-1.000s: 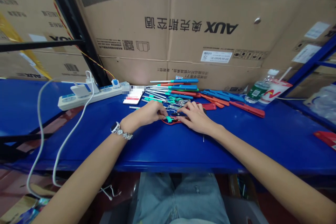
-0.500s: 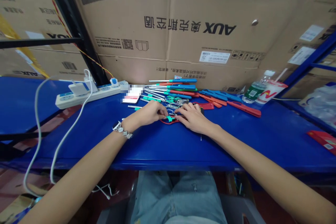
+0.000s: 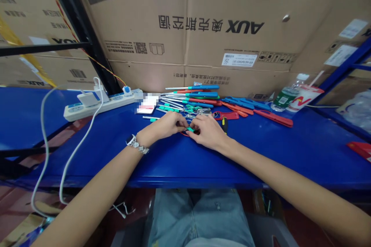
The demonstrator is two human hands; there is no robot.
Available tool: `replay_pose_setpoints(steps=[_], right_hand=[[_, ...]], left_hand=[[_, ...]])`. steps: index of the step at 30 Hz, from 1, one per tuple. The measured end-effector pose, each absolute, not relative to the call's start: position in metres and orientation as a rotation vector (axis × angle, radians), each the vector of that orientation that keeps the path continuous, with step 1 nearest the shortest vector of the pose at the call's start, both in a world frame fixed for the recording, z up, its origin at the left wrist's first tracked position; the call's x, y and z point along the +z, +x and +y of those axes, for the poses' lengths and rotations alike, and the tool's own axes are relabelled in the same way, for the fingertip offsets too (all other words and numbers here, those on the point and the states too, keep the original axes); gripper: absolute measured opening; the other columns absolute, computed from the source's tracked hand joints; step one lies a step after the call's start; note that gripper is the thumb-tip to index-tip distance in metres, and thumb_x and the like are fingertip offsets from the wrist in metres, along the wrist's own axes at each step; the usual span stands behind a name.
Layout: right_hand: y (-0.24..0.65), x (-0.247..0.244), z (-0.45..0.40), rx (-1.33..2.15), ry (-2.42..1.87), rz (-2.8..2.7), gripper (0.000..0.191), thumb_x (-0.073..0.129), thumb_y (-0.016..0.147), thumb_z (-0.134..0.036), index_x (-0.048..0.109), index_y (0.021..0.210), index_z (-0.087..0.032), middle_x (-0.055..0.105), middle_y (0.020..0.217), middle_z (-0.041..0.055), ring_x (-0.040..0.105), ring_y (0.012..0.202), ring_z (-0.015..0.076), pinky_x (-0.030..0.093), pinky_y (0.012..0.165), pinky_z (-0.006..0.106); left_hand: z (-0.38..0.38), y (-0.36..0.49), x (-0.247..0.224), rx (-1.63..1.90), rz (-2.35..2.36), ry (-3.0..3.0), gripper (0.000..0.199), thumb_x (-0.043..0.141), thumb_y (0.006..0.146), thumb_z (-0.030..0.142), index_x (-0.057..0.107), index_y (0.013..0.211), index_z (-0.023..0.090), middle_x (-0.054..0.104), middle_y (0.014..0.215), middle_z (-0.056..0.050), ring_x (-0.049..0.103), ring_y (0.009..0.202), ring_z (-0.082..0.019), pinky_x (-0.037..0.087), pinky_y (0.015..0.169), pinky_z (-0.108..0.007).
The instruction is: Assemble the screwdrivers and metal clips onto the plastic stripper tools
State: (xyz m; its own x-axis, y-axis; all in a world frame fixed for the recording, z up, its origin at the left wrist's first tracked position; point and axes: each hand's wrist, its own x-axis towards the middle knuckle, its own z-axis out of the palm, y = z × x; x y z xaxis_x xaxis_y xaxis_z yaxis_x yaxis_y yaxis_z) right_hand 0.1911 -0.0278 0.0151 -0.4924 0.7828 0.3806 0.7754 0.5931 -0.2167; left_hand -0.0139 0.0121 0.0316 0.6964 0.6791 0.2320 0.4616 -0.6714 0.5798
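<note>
My left hand [image 3: 171,124], with a watch and bracelet at its wrist, pinches one side of a small green piece [image 3: 190,129]. From the right, my right hand [image 3: 207,130] closes its fingertips on the same piece. A red loop or cord [image 3: 184,134] shows just under the fingertips. Behind the hands lie metal rods with green parts [image 3: 171,108] and blue and red handles [image 3: 203,94]. A black and yellow tool handle [image 3: 225,124] lies beside my right hand, near a red flat piece [image 3: 230,115].
A white power strip [image 3: 101,104] with cables sits at the left. Blue and red strips [image 3: 272,117], a bottle [image 3: 285,94] and a cup with a straw [image 3: 305,97] are on the right of the blue table [image 3: 179,162]. A large cardboard box [image 3: 203,46] stands behind.
My right hand has drawn its fingers together and moved in to the green piece, uncovering the black and yellow handle. The view has shifted slightly.
</note>
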Motion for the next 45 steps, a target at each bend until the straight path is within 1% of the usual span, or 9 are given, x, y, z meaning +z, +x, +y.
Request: replay_pose_setpoints(steps=[3, 7, 11, 17, 20, 24, 29, 38, 45], right_hand=[[0.189, 0.013, -0.028, 0.068, -1.259, -2.341, 0.011, 0.069, 0.089, -0.026, 0.067, 0.081, -0.019, 0.069, 0.086, 0.0061, 0.060, 0.080, 0.0212, 0.040, 0.074, 0.036], [0.189, 0.014, -0.030, 0.125, -1.263, -2.304, 0.005, 0.067, 0.087, -0.022, 0.068, 0.083, -0.019, 0.070, 0.084, 0.0055, 0.061, 0.080, 0.0212, 0.042, 0.072, 0.034], [0.189, 0.015, -0.031, 0.069, -1.284, -2.329, 0.011, 0.066, 0.090, -0.024, 0.071, 0.099, -0.020, 0.070, 0.088, 0.0052, 0.061, 0.082, 0.0218, 0.040, 0.073, 0.035], [0.191, 0.016, -0.032, -0.173, -1.278, -2.398, 0.014, 0.060, 0.094, -0.028, 0.070, 0.089, -0.020, 0.068, 0.101, 0.0088, 0.059, 0.100, 0.0270, 0.037, 0.081, 0.039], [0.190, 0.018, -0.031, -0.175, -1.311, -2.411, 0.013, 0.059, 0.094, -0.026, 0.069, 0.089, -0.019, 0.070, 0.098, 0.0078, 0.059, 0.098, 0.0264, 0.034, 0.082, 0.039], [0.190, 0.020, -0.031, -0.218, -1.271, -2.451, 0.015, 0.058, 0.096, -0.023, 0.070, 0.103, -0.019, 0.072, 0.098, 0.0076, 0.059, 0.095, 0.0253, 0.030, 0.079, 0.037], [0.190, 0.020, -0.032, -0.268, -1.235, -2.513, 0.018, 0.057, 0.097, -0.022, 0.074, 0.091, -0.020, 0.069, 0.090, 0.0070, 0.058, 0.091, 0.0241, 0.028, 0.076, 0.037], [0.189, 0.014, -0.030, -0.295, -1.212, -2.465, 0.019, 0.056, 0.097, -0.021, 0.074, 0.099, -0.018, 0.068, 0.095, 0.0090, 0.056, 0.094, 0.0253, 0.032, 0.079, 0.036], [0.191, 0.018, -0.029, -0.310, -1.248, -2.513, 0.019, 0.056, 0.098, -0.023, 0.074, 0.098, -0.018, 0.068, 0.096, 0.0090, 0.057, 0.095, 0.0251, 0.031, 0.077, 0.036]], left_hand=[[0.008, -0.017, 0.039, 0.693, 0.898, 2.463, 0.021, 0.074, 0.079, 0.024, 0.073, 0.099, 0.017, 0.066, 0.082, -0.003, 0.061, 0.074, -0.017, 0.046, 0.068, -0.028], [0.006, -0.024, 0.038, 0.608, 0.819, 2.539, 0.013, 0.077, 0.082, 0.032, 0.078, 0.087, 0.020, 0.063, 0.091, -0.005, 0.059, 0.080, -0.018, 0.046, 0.074, -0.030], [0.009, -0.027, 0.027, 0.538, 0.791, 2.601, 0.010, 0.072, 0.087, 0.028, 0.080, 0.085, 0.022, 0.064, 0.087, -0.005, 0.059, 0.079, -0.018, 0.045, 0.075, -0.031], [0.015, -0.027, 0.021, 0.509, 0.741, 2.704, 0.014, 0.067, 0.092, 0.024, 0.079, 0.084, 0.021, 0.064, 0.088, -0.006, 0.060, 0.084, -0.019, 0.045, 0.077, -0.032], [0.016, -0.027, 0.021, 0.492, 0.745, 2.725, 0.015, 0.066, 0.093, 0.022, 0.078, 0.085, 0.020, 0.064, 0.088, -0.006, 0.060, 0.084, -0.019, 0.046, 0.078, -0.033], [0.017, -0.026, 0.022, 0.472, 0.731, 2.753, 0.016, 0.065, 0.094, 0.020, 0.078, 0.084, 0.018, 0.063, 0.087, -0.005, 0.059, 0.083, -0.018, 0.045, 0.078, -0.032], [0.016, -0.026, 0.022, 0.479, 0.717, 2.774, 0.014, 0.067, 0.093, 0.018, 0.077, 0.084, 0.019, 0.063, 0.086, -0.004, 0.060, 0.085, -0.018, 0.045, 0.079, -0.031], [0.015, -0.026, 0.022, 0.460, 0.722, 2.794, 0.015, 0.065, 0.094, 0.017, 0.076, 0.084, 0.019, 0.063, 0.088, -0.005, 0.061, 0.088, -0.018, 0.046, 0.080, -0.031], [0.013, -0.025, 0.024, 0.465, 0.725, 2.783, 0.016, 0.063, 0.095, 0.016, 0.076, 0.085, 0.019, 0.064, 0.089, -0.005, 0.061, 0.090, -0.019, 0.047, 0.082, -0.033]])
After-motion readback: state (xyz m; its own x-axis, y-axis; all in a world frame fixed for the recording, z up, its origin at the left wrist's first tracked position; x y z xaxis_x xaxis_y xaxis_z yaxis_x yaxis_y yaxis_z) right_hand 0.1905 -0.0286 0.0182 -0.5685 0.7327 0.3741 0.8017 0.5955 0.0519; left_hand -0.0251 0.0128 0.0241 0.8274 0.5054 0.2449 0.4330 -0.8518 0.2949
